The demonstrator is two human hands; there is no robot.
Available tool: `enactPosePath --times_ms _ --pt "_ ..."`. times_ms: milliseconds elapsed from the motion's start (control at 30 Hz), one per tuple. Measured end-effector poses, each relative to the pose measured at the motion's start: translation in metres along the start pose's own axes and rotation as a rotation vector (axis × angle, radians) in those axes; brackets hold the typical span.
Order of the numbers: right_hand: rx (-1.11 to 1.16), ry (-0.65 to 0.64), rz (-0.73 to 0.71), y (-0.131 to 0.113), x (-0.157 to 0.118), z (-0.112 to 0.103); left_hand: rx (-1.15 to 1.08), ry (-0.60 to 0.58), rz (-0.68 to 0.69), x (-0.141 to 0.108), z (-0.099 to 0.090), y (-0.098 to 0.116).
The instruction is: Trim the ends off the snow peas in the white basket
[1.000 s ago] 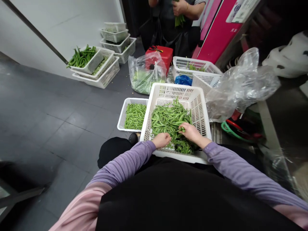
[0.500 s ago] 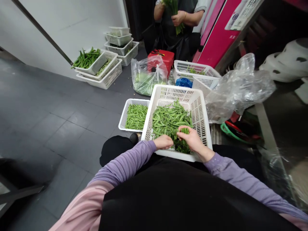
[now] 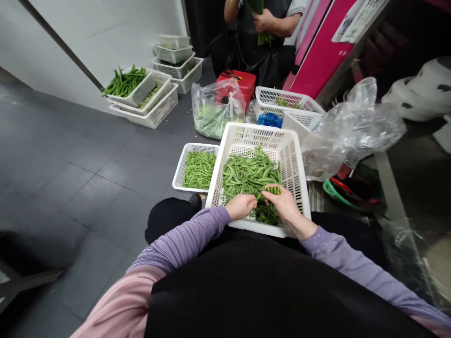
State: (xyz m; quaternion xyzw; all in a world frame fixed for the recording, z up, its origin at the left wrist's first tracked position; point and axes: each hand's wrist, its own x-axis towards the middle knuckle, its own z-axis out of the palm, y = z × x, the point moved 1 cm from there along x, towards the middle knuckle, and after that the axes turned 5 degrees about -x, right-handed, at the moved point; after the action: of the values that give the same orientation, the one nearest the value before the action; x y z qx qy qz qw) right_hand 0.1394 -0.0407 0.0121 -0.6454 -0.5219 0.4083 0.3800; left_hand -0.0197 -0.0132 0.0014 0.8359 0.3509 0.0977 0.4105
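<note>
Inside the white plastic crate (image 3: pixel 258 129), the hands were working through a pile of green pea pods (image 3: pixel 251 173), with a dark leafy clump (image 3: pixel 267 215) at six o'clock! The right hand (image 3: pixel 284 204) had its fingers (image 3: pixel 273 196) pinched together on a few pods (image 3: pixel 272 190) just above the pile. The left hand (image 3: pixel 240 206) lay beside it, fingers close together on the pods; whether they gripped any, I couldn't tell. Against the half-second-earlier view, that bunch sat flatter and the left hand had slid closer. The pinched pods looked to need lifting clear of the leaves. At nine o'clock sat a small white tray (image 3: pixel 178 176) of pods; at eleven, a plastic bag of greens (image 3: pixel 214 119) and a red box (image 3: pixel 236 82); at twelve, a co-worker's hand (image 3: pixel 264 21) gripped a green bunch.
</note>
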Motion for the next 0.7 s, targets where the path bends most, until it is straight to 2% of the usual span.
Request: enactPosePath --times_ms 33,67,133,200,233,300,367,400,467,533,567,633,700 --pt "-0.203 -0.026 -0.119 -0.002 0.001 -0.002 0.057 -0.047 -0.010 -0.001 0.001 -0.001" --pt "-0.404 -0.104 -0.246 -0.003 0.002 -0.005 0.115 -0.083 -0.014 -0.001 0.002 -0.002" --pt "-0.707 -0.368 -0.449 -0.005 0.005 -0.006 0.215 -0.117 -0.007 -0.002 0.002 -0.004" --pt "-0.787 -0.566 -0.499 -0.004 0.009 -0.004 0.241 -0.085 0.016 -0.002 0.000 -0.003" --pt "-0.740 -0.589 -0.465 -0.002 0.012 -0.002 0.216 -0.043 0.030 -0.001 -0.002 -0.002" --pt "-0.509 -0.507 -0.303 0.003 0.020 -0.002 0.118 0.075 0.035 0.001 -0.005 -0.002" --pt "-0.175 -0.342 -0.085 0.013 0.032 -0.009 0.027 0.148 -0.008 0.004 -0.006 -0.004" --pt "-0.016 -0.252 0.015 0.018 0.039 -0.016 0.012 0.129 -0.041 0.005 -0.004 -0.007" --pt "0.156 -0.104 0.145 0.031 0.053 -0.035 0.062 -0.018 -0.107 0.006 0.004 -0.012" --pt "0.145 -0.040 0.194 0.041 0.064 -0.052 0.149 -0.198 -0.161 0.005 0.014 -0.019" --pt "0.086 -0.044 0.199 0.045 0.068 -0.057 0.177 -0.251 -0.178 0.004 0.019 -0.022" --pt "-0.239 -0.142 0.133 0.048 0.071 -0.054 0.182 -0.265 -0.171 0.005 0.027 -0.028" --pt "-0.684 -0.285 0.005 0.049 0.068 -0.036 0.156 -0.232 -0.132 0.006 0.030 -0.031"
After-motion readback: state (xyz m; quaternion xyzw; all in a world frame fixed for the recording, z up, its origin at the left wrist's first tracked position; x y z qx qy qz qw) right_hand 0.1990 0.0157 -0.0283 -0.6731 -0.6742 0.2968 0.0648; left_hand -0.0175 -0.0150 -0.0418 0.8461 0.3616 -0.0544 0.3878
